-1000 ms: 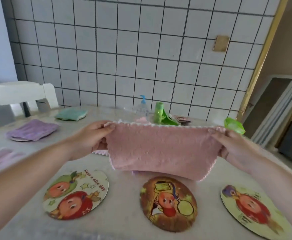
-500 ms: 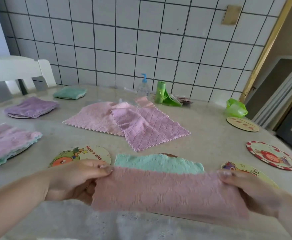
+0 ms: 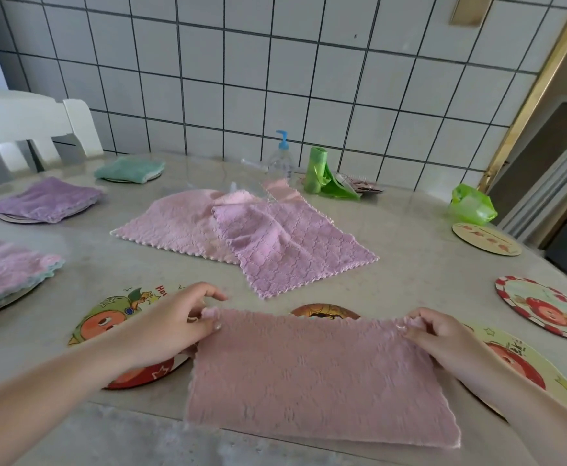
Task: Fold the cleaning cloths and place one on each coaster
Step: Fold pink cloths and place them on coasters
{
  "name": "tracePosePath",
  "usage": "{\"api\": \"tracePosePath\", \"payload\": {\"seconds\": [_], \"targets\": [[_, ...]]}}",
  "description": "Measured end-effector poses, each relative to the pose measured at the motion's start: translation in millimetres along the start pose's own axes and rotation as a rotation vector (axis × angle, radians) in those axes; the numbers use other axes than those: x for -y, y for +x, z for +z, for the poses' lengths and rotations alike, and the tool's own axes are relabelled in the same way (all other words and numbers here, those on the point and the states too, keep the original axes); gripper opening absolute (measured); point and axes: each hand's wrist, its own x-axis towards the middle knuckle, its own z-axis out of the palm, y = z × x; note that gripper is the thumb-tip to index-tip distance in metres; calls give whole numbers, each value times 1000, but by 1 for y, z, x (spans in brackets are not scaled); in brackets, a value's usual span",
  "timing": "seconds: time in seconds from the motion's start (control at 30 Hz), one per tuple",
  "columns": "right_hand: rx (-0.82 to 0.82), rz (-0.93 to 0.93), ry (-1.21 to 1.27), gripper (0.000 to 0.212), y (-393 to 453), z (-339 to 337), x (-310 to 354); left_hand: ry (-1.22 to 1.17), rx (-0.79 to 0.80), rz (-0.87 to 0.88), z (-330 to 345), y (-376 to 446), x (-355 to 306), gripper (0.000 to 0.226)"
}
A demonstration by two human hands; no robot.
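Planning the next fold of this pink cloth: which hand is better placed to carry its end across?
Probably the right hand: like the left hand, it pinches a far corner of the pink cloth.

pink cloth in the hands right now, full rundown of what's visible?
The pink cloth is a plush, fleecy-looking rectangle with a faint quilted pattern and a scalloped edge, folded over once so a second layer shows along its near edge. It lies spread flat on the table near the front edge. The left hand pinches its far left corner and the right hand pinches its far right corner. It covers most of the dark middle coaster and overlaps the coaster on the right.
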Motion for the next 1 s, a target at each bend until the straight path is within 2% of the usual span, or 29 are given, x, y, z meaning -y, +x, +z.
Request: {"api": "tracePosePath", "payload": {"seconds": [0.13, 0.33, 0.5, 0.57, 0.63, 0.73, 0.83, 0.9, 1.0], "targets": [[-71, -84, -112, 17, 9, 5, -2, 111, -22, 3, -1, 10, 13, 26], [-70, -52, -113, 11, 17, 7, -6, 139, 11, 4, 0, 19, 13, 31], [-113, -48, -103, 2, 13, 10, -3, 147, -26, -21, -1, 22, 13, 46], [-164, -107, -188, 8, 8, 10, 3, 262, -130, 32, -2, 17, 12, 52], [-161, -242, -385, 24, -1, 12, 14, 350, -215, 146, 5, 6, 3, 50], [-72, -418, -520, 39, -23, 32, 47, 373, -141, 319, 28, -13, -25, 42], [-30, -595, -668, 48, -41, 62, 65, 453, -61, 430, 62, -21, -42, 50], [105, -541, -644, 62, -47, 78, 61, 559, -53, 459, 80, -21, -45, 51], [112, -483, -746, 53, -50, 85, 41, 690, -40, 465, 94, -20, -32, 48]]}}
